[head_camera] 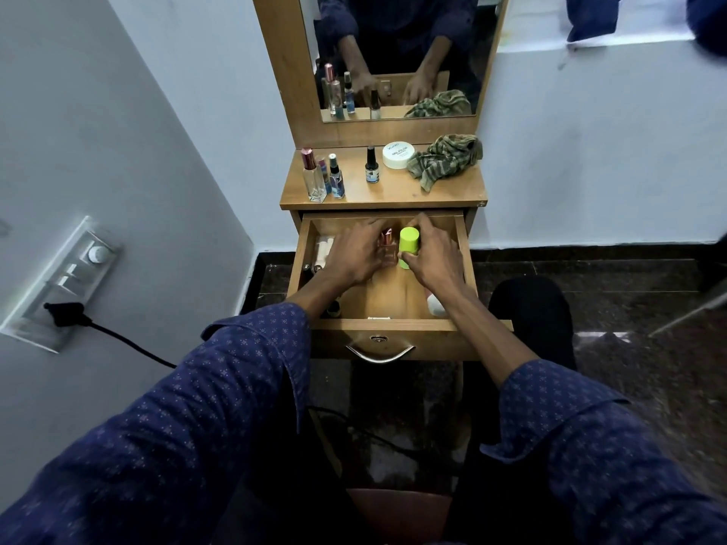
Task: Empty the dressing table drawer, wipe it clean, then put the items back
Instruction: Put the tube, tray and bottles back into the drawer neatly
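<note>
A wooden dressing table (299, 84) with a tall mirror (397, 53) is seen against a pale wall. Its drawer (393, 340), of the same orange-brown wood, is pulled fully out below the tabletop (385, 196); a curved metal handle (379, 354) and a small lock are fitted to its front. Much of the drawer floor is bare at the middle and front.

On the tabletop a crumpled green striped cloth (444, 161) is laid at the right rear, touching a round white jar (398, 155) whose lid bears print that appears to read "NAIL POLISH"; the smaller lines cannot be read. A dark-capped nail polish bottle (370, 167) stands just beside the jar. At the left a clear perfume bottle (312, 177) with a pink cap and a blue spray bottle (336, 177) are grouped closely.

Inside the drawer, the left hand (354, 253) is closed around a small glass perfume bottle with a copper cap (387, 245), its fingers wrapped over the left side. The right hand (430, 255) is gripped on a lime green container (408, 245), which stands upright touching the glass bottle. A white item (324, 245) lies at the drawer's left wall, small dark items sit near it, and a white bottle (436, 306) is partly hidden under the right forearm.
</note>
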`<move>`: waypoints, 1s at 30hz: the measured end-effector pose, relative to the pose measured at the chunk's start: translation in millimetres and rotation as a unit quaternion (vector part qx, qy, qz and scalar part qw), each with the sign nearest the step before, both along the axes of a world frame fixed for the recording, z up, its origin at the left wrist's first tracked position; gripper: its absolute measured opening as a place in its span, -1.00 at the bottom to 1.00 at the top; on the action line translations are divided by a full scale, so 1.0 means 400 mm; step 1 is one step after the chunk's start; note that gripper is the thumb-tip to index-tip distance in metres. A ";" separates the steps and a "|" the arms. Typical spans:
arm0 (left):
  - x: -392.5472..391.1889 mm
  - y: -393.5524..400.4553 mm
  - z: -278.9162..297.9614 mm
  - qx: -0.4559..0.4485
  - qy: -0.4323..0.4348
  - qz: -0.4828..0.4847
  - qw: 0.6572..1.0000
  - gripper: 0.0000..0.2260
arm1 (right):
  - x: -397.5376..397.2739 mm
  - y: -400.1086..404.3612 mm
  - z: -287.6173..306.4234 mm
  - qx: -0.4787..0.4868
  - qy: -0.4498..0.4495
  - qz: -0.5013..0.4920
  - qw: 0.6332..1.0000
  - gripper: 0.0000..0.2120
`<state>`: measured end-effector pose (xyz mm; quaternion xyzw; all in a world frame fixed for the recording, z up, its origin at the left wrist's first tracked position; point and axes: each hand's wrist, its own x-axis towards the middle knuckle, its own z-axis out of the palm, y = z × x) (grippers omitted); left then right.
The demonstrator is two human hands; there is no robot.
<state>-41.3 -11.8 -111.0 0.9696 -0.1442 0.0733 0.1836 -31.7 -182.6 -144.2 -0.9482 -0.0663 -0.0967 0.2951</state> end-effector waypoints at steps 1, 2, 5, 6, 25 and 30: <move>-0.003 -0.001 0.001 0.000 0.001 0.002 1.000 -0.42 | 0.000 0.000 0.000 0.001 0.001 0.000 1.000 -0.52; -0.006 -0.001 0.000 0.001 0.005 0.004 1.000 -0.40 | 0.000 0.000 0.001 0.003 0.000 -0.002 1.000 -0.52; -0.016 0.006 0.002 -0.006 0.008 0.012 1.000 -0.39 | -0.002 -0.002 0.007 0.023 -0.013 -0.012 1.000 -0.54; -0.019 0.010 0.004 -0.009 0.006 0.016 1.000 -0.41 | -0.006 -0.001 0.012 0.029 -0.024 -0.017 0.999 -0.57; -0.043 0.165 0.076 -0.102 -0.082 0.132 0.983 -0.79 | 0.083 0.089 0.174 0.050 -0.171 0.044 0.983 -0.79; -0.032 0.164 0.088 -0.120 -0.119 0.147 0.975 -0.71 | 0.163 0.123 0.226 0.021 -0.147 0.055 0.987 -0.67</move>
